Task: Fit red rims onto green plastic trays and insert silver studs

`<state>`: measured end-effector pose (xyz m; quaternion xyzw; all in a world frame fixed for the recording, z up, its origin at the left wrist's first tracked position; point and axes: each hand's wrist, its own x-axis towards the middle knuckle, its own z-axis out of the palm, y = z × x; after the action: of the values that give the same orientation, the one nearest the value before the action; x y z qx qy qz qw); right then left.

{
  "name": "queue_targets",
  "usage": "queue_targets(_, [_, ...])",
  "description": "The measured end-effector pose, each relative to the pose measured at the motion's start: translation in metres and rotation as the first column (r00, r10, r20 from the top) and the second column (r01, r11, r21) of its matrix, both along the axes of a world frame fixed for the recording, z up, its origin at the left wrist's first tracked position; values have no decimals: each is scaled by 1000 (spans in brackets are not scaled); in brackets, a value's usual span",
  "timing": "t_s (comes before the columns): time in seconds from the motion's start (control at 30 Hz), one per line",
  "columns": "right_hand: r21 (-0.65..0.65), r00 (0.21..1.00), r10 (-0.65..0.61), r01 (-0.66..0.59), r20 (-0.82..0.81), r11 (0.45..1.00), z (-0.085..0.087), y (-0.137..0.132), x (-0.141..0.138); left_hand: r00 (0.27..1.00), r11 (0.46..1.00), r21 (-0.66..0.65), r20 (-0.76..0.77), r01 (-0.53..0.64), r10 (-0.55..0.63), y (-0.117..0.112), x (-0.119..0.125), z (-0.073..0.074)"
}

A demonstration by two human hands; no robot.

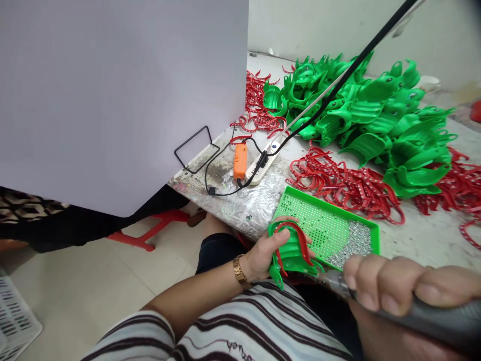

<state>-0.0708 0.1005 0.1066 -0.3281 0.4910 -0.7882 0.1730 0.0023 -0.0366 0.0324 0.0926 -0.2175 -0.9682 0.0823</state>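
My left hand (pixel 263 253), with a gold watch at the wrist, is closed around a curved green plastic piece (pixel 291 255). A red curved strip (pixel 299 234) lies against that piece, under my thumb. In my right hand (pixel 406 286) is a grey power screwdriver (pixel 424 318), the fingers wrapped round its body. Its narrow front end points left, close to the right edge of the green piece; whether the tip touches is too blurred to tell. Just beyond my hands lies a green perforated tray (pixel 300 213) with small metal screws (pixel 355 243) heaped at its right end.
A large heap of green plastic pieces (pixel 364 110) covers the back right, with red strips (pixel 345 185) piled before it. A power strip (pixel 259 168) and orange adapter (pixel 240 161) sit mid-table with cables. A grey-white panel (pixel 120 100) blocks the left; a white basket (pixel 17 311) stands below.
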Motion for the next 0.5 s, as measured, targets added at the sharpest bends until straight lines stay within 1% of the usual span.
queue_targets(0.1, [-33, 988, 155, -155, -3, 987, 9, -6, 10, 999, 1000, -2, -52, 9, -9, 3, -1, 1])
queue_targets(0.13, [-26, 982, 187, -187, -5, 982, 11, -9, 10, 998, 1000, -7, -59, 13, -14, 4, -1, 1])
queue_targets(0.2, [-27, 978, 208, -208, -11, 978, 14, -16, 10, 997, 1000, -22, -73, 13, -14, 5, -1, 2])
queue_targets(0.27, [-38, 977, 211, -211, -18, 977, 12, -16, 9, 995, 999, -39, -97, 36, -40, 4, 0, 2])
queue_targets(0.33, [-46, 977, 212, -212, -12, 976, 6, -10, 7, 989, 995, -38, -112, 94, -98, 4, 1, -1])
queue_targets(0.43, [-85, 990, 138, -136, 7, 987, -3, 3, 6, 982, 986, 39, -102, 161, -156, 4, 2, -5])
queue_targets(0.5, [-69, 996, 94, -94, -4, 993, -4, 6, 6, 981, 980, 96, -98, 177, -168, 4, 2, -6])
